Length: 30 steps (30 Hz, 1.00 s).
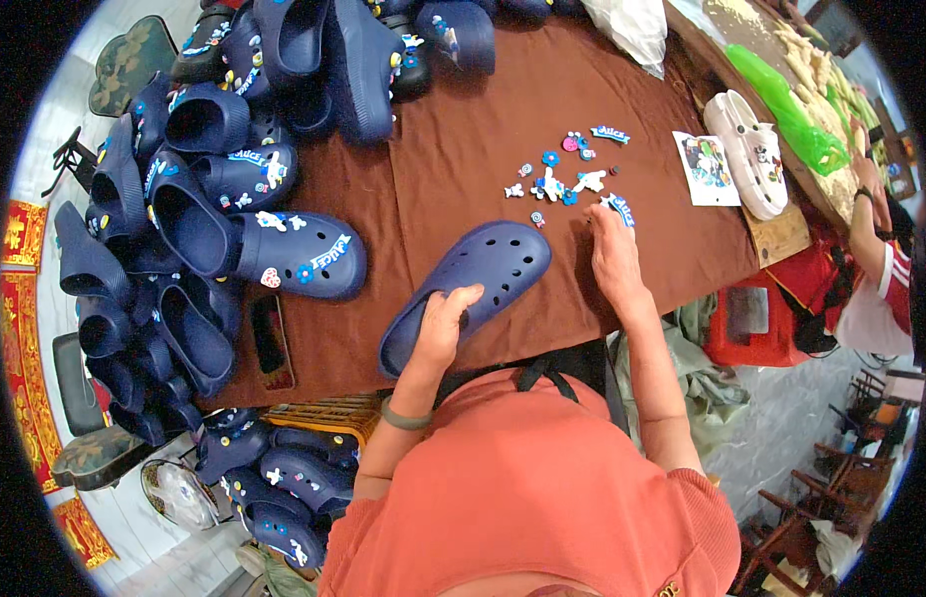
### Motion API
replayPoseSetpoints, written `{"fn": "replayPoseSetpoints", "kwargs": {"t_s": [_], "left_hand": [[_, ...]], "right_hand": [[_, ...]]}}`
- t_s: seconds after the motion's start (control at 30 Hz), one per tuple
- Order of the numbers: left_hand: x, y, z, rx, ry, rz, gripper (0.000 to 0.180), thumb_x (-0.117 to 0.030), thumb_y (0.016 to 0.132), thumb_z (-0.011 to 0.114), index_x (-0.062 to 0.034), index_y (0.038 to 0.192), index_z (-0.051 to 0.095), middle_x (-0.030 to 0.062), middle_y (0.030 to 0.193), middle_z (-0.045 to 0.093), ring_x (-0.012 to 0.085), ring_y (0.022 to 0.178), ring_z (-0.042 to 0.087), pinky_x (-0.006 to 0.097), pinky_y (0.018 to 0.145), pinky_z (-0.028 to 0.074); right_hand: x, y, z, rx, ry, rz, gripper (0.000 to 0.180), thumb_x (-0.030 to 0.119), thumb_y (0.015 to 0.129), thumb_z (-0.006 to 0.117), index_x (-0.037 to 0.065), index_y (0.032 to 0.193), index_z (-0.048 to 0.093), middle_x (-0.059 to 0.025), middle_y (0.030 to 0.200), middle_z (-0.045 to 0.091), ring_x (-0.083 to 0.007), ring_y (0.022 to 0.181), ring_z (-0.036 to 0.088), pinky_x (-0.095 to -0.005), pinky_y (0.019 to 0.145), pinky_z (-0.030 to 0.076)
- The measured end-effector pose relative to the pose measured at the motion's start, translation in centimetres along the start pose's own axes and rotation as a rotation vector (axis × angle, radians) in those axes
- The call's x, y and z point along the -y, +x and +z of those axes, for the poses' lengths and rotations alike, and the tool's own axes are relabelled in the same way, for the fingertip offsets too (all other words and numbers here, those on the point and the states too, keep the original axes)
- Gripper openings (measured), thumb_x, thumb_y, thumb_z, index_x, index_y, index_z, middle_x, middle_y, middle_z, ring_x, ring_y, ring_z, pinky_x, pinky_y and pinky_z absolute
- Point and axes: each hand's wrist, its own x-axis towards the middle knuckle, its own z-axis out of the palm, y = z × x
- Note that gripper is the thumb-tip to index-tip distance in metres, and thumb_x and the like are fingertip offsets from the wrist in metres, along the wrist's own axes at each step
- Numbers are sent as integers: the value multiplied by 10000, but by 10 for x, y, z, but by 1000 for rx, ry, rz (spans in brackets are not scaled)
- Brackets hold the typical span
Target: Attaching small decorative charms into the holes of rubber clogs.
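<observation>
The left hand (443, 323) is closed on a blue clog (483, 271), which extends ahead of it, thumb on top. The right hand (615, 251) reaches forward, partly open, a banner charm (622, 211) at its fingertips; whether it holds this, one cannot tell.

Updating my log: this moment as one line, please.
Left hand: gripping navy clog; right hand: at banner charm, grip unclear; loose charms: on brown cloth; decorated clogs: piled at left
</observation>
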Motion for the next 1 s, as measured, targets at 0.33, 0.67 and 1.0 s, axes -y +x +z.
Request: {"fn": "replayPoseSetpoints", "kwargs": {"t_s": [0.33, 0.67, 1.0], "left_hand": [[12, 3, -2, 23, -42, 76, 235, -202, 914, 543, -34, 996, 684, 98, 920, 626, 198, 900, 565, 330, 831, 436], [-8, 1, 6, 59, -162, 14, 200, -142, 897, 545, -57, 998, 694, 103, 943, 673, 209, 834, 586, 317, 796, 450], [-20, -2, 13, -2, -263, -47, 233, -150, 866, 589, 57, 926, 678, 69, 838, 670, 140, 785, 584, 289, 756, 459]], "right_hand": [[-4, 31, -3, -72, -18, -126, 61, 84, 804, 662, 77, 865, 661, -93, 984, 610, -324, 908, 559, -410, 765, 440], [-49, 85, -7, 96, -199, 148, 156, 189, 823, 659, 66, 904, 710, -113, 895, 694, -257, 763, 664, -386, 727, 491], [-33, 63, 3, 2, -171, -74, 261, 136, 830, 646, 98, 1089, 646, -68, 1146, 572, -292, 1052, 512, -427, 902, 392]]}}
